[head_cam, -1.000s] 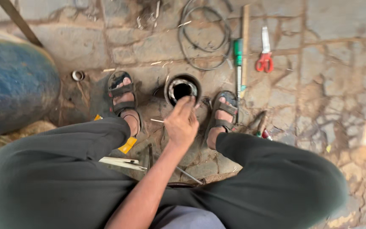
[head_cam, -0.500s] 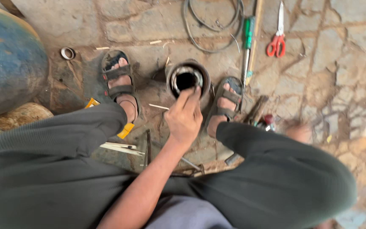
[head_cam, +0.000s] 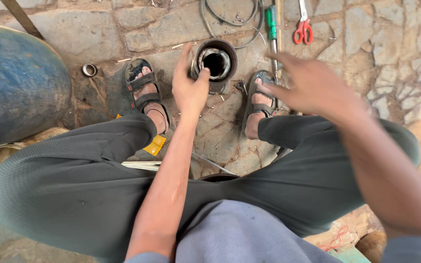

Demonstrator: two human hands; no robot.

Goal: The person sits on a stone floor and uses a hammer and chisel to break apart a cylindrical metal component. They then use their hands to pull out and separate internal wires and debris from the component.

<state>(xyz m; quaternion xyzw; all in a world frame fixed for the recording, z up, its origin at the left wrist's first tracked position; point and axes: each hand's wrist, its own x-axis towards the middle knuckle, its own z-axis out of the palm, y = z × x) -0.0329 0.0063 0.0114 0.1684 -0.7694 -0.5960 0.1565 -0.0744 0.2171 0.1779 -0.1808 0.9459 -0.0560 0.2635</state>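
Sitting low, knees spread across lower frame. Right hand raised right of centre, blurred, fingers spread, holding nothing. Left hand at centre, fingers loosely apart, touching rim of dark metal cylinder standing upright between sandalled feet. Green screwdriver, red scissors at top.

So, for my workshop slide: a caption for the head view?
Left hand steadies a black metal cylinder between sandalled feet; blurred right hand hovers empty.

A stone-paved floor carries a dark metal cylinder at upper centre, red scissors, a green screwdriver, a wire coil, and a small ring at upper left.
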